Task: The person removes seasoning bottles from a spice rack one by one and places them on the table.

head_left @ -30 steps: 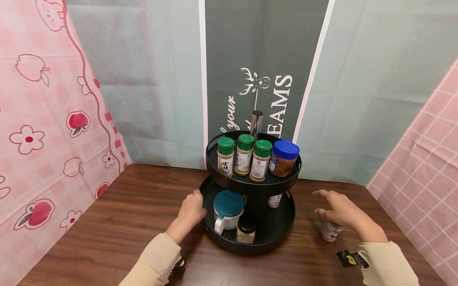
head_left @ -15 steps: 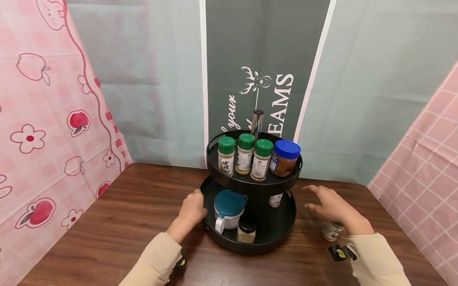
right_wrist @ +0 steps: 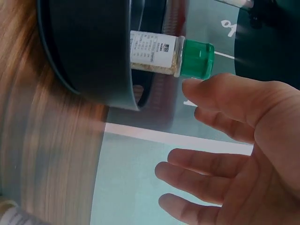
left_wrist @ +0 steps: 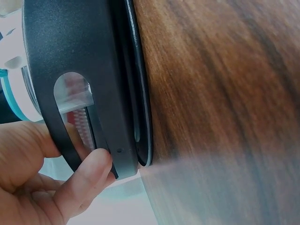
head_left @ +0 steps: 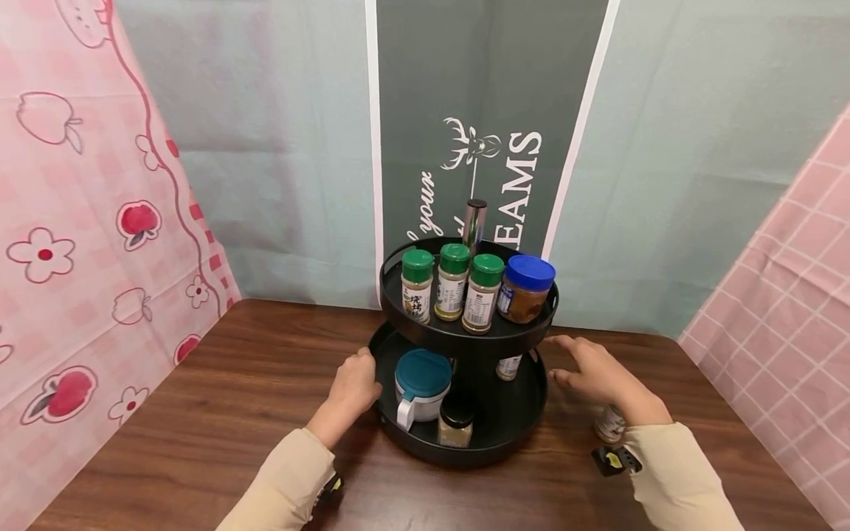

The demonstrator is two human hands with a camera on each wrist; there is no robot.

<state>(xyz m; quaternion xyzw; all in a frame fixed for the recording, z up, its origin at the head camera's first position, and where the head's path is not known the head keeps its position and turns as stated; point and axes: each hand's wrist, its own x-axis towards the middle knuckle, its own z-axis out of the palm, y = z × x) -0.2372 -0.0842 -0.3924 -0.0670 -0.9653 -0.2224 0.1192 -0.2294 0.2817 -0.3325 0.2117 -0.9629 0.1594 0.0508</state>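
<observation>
A black two-tier round rack (head_left: 465, 459) stands on the table. My left hand (head_left: 353, 383) grips the lower tray's rim at its handle slot, thumb outside, fingers through the slot in the left wrist view. My right hand (head_left: 594, 376) reaches toward the lower tray's right side, fingers spread and holding nothing. In the right wrist view, a green-capped seasoning jar (right_wrist: 154, 54) stands in the tray, its cap close to my thumb tip. The lower tray also bears a white seasoning pot with a teal lid (head_left: 423, 373) and a black-lidded glass jar (head_left: 455, 424).
Several green-capped seasoning jars (head_left: 416, 284) and a blue-lidded jar (head_left: 527, 287) stand on the upper tray, around a metal post (head_left: 474, 225). Another seasoning jar (head_left: 609, 424) stands on the wooden table (head_left: 199, 413), partly behind my right wrist. Printed cloths hang behind and at both sides.
My right hand has moved left, away from over the jar on the table, up to the rack's right side. The left hand has kept its hold on the rim.
</observation>
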